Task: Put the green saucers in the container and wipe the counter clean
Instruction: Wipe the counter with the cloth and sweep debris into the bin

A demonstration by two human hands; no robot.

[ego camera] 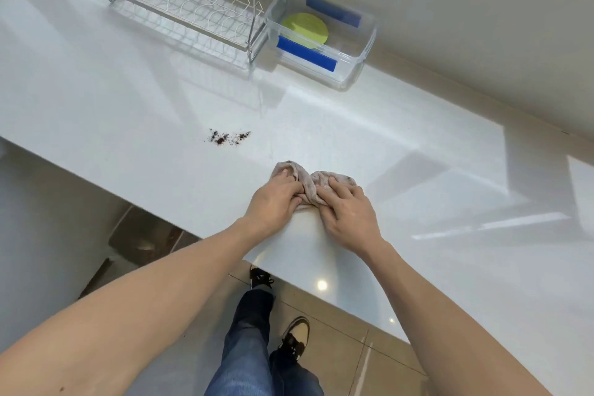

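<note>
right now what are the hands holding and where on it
Both hands, left and right, grip the crumpled cloth on the counter, one at each end of its near edge.

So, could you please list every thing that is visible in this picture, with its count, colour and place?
counter: one, white, fills the middle of the view.
dish rack: one, metal wire, far left of the counter, holds nothing visible.
container: one, clear with blue clips, right of the dish rack.
green saucers: yellow-green, inside the container; count cannot be told.
crumbs: one dark brown patch, on the counter, left of the cloth.
cloth: one, beige, bunched on the counter near its front edge.
shoes: two, brown and cream, on the tiled floor.
left hand: presses on the cloth.
right hand: presses on the cloth.
</note>
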